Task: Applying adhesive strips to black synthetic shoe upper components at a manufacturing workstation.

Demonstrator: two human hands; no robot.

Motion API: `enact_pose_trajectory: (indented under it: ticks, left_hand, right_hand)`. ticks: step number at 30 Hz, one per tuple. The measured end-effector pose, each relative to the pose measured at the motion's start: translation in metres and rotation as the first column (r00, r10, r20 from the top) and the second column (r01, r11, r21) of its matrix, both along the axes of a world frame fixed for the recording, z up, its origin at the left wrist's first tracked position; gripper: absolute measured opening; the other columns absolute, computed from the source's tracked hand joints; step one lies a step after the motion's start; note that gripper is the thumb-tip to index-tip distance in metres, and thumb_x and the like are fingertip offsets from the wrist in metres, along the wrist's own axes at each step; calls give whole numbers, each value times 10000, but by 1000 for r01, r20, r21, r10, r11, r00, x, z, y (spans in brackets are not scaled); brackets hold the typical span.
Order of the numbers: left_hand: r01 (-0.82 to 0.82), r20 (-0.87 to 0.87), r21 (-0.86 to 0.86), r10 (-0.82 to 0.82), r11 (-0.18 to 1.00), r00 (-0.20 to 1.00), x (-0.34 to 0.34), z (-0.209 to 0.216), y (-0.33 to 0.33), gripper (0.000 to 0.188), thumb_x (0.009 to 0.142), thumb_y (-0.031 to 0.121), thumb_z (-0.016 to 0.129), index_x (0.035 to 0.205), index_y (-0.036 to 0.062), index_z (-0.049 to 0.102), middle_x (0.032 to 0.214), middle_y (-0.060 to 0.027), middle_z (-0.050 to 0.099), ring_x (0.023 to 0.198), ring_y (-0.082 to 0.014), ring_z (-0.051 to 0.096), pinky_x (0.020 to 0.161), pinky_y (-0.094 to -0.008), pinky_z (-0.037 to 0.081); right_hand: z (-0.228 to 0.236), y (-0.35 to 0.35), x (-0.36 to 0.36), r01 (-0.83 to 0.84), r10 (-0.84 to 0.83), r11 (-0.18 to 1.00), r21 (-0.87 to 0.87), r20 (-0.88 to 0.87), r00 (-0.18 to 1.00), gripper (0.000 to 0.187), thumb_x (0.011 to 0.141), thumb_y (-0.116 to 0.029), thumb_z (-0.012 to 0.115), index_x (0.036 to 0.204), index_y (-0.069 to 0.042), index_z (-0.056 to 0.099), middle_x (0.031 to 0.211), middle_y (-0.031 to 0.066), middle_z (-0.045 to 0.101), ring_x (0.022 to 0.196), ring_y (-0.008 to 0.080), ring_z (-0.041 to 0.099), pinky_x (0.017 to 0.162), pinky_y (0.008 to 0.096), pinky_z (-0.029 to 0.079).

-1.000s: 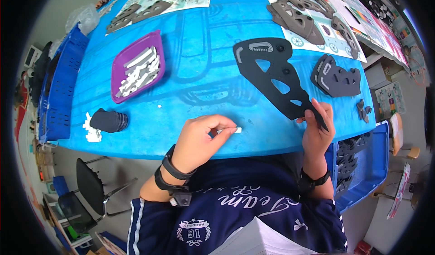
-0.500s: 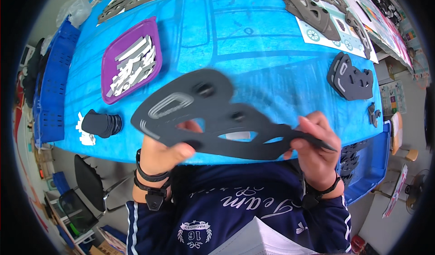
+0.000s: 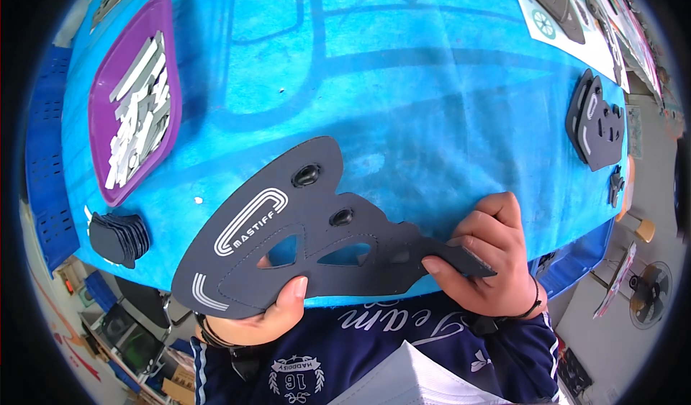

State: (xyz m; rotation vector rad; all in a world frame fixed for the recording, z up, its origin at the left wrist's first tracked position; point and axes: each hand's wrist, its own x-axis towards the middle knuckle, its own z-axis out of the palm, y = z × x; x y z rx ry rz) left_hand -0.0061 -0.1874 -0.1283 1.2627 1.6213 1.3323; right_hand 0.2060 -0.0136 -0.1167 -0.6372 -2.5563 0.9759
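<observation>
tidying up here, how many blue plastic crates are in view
2: a blue perforated plastic crate along the left edge of the blue-covered table, and a blue plastic crate by its lower right edge, partly hidden. More could be out of sight.

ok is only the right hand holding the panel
No, the left hand holds the dark panel at its wide part, the right hand at its narrow end.

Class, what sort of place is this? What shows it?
Probably an assembly workshop: a dark cut-out panel being held, a purple tray of strips and a stack of dark pieces on the blue table.
</observation>
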Motion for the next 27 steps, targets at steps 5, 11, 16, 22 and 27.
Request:
enact_pose_trajectory:
  ticks: [5, 11, 16, 22, 27]
  left_hand:
    - [47, -180, -63, -58, 997, 982, -2, 1, 2, 588, 745, 12, 604, 1271, -78, 357, 1264, -236, 423, 1182, -294, 429, 971, -372, 343]
    - [67, -226, 83, -46, 994, 973, 1, -3, 9, 550, 744, 40, 611, 1237, -85, 403, 1257, -235, 432, 1143, -288, 467, 930, -347, 381]
    - [-71, -146, -34, 66, 997, 987, 12, 2, 10, 500, 729, 35, 612, 1183, -86, 443, 1189, -234, 474, 1097, -310, 472, 902, -385, 378]
    - [-59, -574, -77, 4, 995, 819, 2, 4, 23, 483, 638, 61, 683, 1083, -38, 523, 990, -135, 577, 842, -259, 555, 696, -330, 442]
    - [-151, -19, 89, 154, 984, 988, 7, 7, 13, 233, 732, 89, 652, 897, -46, 560, 913, -120, 556, 811, -219, 544, 720, -327, 434]
  right_hand:
    - [-5, 1, -1, 3, -3, 1000, 23, 26, 1000, 177, 579, -149, 741, 601, -55, 592, 666, 25, 512, 711, 215, 451, 641, 337, 309]
    - [-3, 1, -1, -23, 20, 998, 59, 50, 999, 174, 576, -157, 739, 604, -65, 594, 657, 21, 504, 708, 214, 453, 642, 342, 310]
    - [-4, -1, -2, -19, 14, 996, 91, 61, 998, 178, 576, -165, 737, 602, -70, 588, 646, 20, 486, 708, 218, 451, 642, 345, 319]
    - [-8, -6, -6, -62, 49, 948, 313, 51, 997, 195, 596, -149, 726, 619, -44, 564, 657, 55, 469, 686, 250, 427, 630, 375, 343]
    - [-3, -6, 0, -72, 104, 968, 241, -123, 987, 230, 593, -158, 760, 692, -52, 582, 726, 52, 493, 726, 245, 488, 626, 362, 409]
